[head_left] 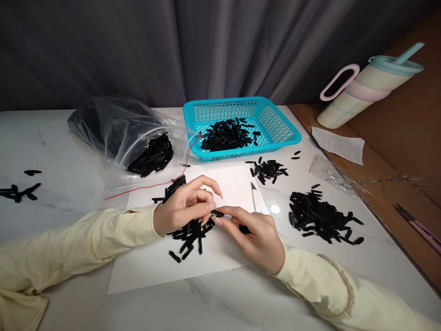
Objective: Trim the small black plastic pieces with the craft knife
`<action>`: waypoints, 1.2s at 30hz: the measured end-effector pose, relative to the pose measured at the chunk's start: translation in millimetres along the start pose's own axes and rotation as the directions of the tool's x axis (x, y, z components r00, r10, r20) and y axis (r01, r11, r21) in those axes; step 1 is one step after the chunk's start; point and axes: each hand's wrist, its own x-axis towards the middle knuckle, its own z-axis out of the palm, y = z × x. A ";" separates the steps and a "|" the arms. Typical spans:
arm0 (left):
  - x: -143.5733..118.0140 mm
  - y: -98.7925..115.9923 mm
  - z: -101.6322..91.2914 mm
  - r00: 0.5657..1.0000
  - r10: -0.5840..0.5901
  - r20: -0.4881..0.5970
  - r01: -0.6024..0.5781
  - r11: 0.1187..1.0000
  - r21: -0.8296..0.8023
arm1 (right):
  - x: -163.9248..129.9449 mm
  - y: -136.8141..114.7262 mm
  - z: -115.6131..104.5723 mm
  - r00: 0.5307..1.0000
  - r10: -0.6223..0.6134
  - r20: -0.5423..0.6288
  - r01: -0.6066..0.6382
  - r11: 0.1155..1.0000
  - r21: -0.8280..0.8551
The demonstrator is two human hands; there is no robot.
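Observation:
Over a white paper sheet, a small flat black strip is pinched between thumb and forefinger of my right hand. My left hand meets it from the other side, its thumb and curled fingers closed at the strip's left end; the forefinger arches above. Beneath both hands lies a loose pile of similar black pieces, partly hidden by them. Something dark also shows under my right hand's curled fingers, too covered to make out.
Behind the paper stand a blue basket with black pieces and an open zip bag of them. More piles lie right and far left. A white pen-like tool, tumbler, paper slip and pink-handled tweezers are to the right.

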 end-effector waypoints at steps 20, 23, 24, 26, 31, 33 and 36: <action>-0.2 0.0 -0.3 1.000 0.028 0.007 -0.028 1.000 0.007 | 1.3 -1.6 -1.7 0.998 0.058 0.008 -0.059 0.992 0.108; 0.3 -0.4 -0.2 0.999 0.038 0.011 -0.038 0.999 0.000 | 3.1 -1.1 -2.7 0.996 0.088 0.024 -0.091 0.984 0.155; 0.5 -0.5 0.0 0.999 0.042 0.012 -0.042 0.999 -0.006 | 3.6 -0.8 -2.9 0.995 0.097 0.030 -0.100 0.981 0.167; 0.8 -1.0 0.3 0.999 0.053 0.014 -0.053 0.998 -0.018 | 4.4 -0.3 -3.3 0.993 0.109 0.038 -0.114 0.975 0.190; 0.4 -3.6 0.7 0.998 0.067 0.015 -0.066 0.995 -0.070 | 5.7 -0.4 -4.2 0.989 0.138 0.057 -0.148 0.965 0.217; 0.4 -4.5 0.7 0.997 0.072 0.015 -0.071 0.993 -0.095 | 6.1 -0.7 -4.5 0.988 0.140 0.059 -0.150 0.963 0.224; 0.8 -3.9 1.0 0.996 0.087 0.015 -0.085 0.991 -0.106 | 6.9 -0.8 -4.9 0.986 0.150 0.068 -0.162 0.958 0.237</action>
